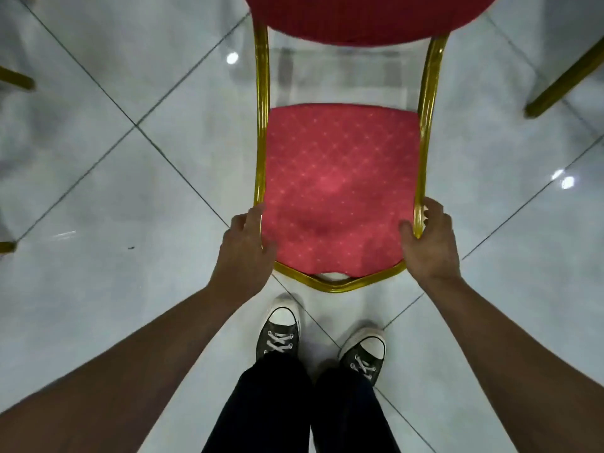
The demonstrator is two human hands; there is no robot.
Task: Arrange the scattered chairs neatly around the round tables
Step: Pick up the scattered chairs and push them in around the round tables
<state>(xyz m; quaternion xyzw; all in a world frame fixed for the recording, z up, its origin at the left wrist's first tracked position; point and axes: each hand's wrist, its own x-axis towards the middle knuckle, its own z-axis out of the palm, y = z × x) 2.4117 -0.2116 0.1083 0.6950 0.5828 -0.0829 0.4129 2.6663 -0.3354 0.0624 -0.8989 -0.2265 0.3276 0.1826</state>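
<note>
Here the chair (pixel 340 188) is lying straight ahead, backrest farthest, both hands, left (pixel 246 243) and right (pixel 429 240), gripping its 2 side rails equally near.

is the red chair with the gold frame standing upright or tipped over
Cannot tell for sure: the red padded chair with the gold metal frame shows its seat face-up, both hands gripping the frame, but its legs are hidden.

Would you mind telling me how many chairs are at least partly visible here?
3: the red chair at centre, a gold leg at upper right, gold legs at left edge. More may be outside view.
</note>
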